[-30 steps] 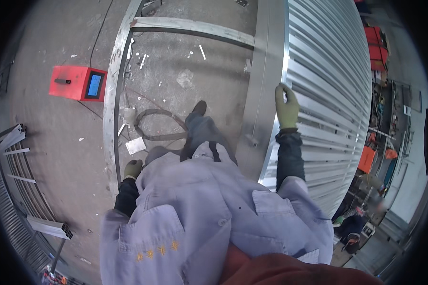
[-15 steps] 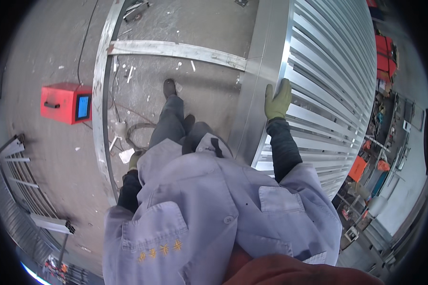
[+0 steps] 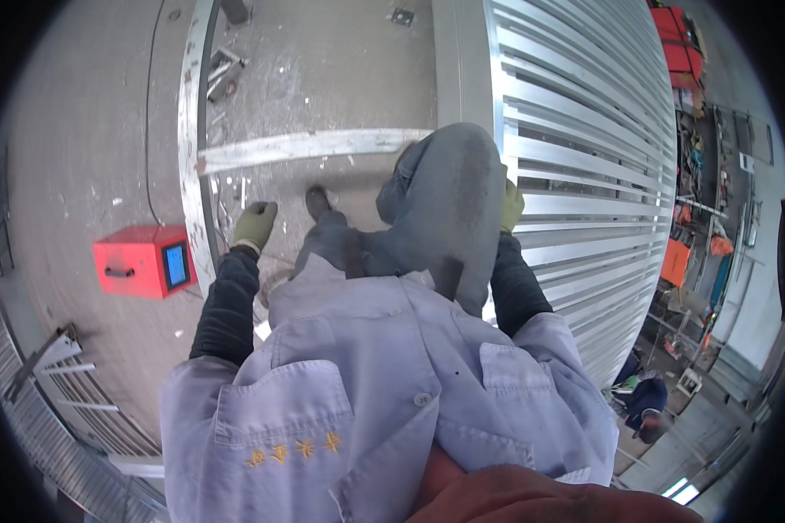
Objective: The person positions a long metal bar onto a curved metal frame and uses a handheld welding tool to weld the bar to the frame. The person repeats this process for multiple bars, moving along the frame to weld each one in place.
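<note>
Left green-gloved hand hangs half-curled, seemingly empty; right green-gloved hand, grip unclear behind grey-trousered knee, best braces against silver slatted metal panel.

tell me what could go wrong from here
The bent leg overlaps the crossbar in view; its hidden foot could catch there. White scraps lie on the floor near the other shoe, so it might slip. The right hand, partly hidden behind the knee, is at the edge of the slatted panel; a stumble could scrape it.

A head-worn fisheye looks down, the jacket close below.
</note>
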A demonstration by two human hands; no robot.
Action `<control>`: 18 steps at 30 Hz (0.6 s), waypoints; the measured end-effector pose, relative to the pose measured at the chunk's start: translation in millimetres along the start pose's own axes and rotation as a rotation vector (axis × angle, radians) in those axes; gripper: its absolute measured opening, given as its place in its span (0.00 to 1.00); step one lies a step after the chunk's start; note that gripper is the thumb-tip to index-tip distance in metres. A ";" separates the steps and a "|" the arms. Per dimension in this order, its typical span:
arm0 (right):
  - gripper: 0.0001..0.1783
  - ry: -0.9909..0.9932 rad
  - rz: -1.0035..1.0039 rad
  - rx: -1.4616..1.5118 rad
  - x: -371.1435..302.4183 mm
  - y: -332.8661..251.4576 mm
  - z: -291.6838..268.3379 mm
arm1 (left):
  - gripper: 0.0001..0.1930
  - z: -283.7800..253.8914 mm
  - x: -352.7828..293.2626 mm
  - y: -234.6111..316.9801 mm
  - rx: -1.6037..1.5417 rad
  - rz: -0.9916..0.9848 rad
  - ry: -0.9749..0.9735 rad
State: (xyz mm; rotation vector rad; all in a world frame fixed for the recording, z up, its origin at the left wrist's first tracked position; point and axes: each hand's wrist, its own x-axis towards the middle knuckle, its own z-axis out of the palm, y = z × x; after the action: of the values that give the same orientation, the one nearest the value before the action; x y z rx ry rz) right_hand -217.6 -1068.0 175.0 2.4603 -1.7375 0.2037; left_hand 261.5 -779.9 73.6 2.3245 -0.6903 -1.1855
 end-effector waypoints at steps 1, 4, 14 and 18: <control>0.32 -0.004 0.025 -0.019 -1.6 2.6 4.6 | 0.31 1.2 11.6 -2.2 0.058 0.006 -0.024; 0.33 -0.013 0.042 -0.007 0.2 16.7 32.2 | 0.32 3.9 23.3 2.2 0.071 0.007 -0.049; 0.23 -0.304 0.403 0.196 33.3 -26.5 -37.4 | 0.32 -5.0 36.6 -75.6 0.172 -0.140 -0.172; 0.18 0.000 0.176 0.152 81.8 -26.0 -26.4 | 0.31 -14.1 43.9 -83.9 0.148 -0.256 -0.124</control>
State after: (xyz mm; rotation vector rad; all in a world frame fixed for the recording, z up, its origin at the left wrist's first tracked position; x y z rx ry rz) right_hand -167.0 -1130.4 215.1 2.4047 -2.0094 0.3654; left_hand 315.0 -739.0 5.5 2.5379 -0.5494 -1.4448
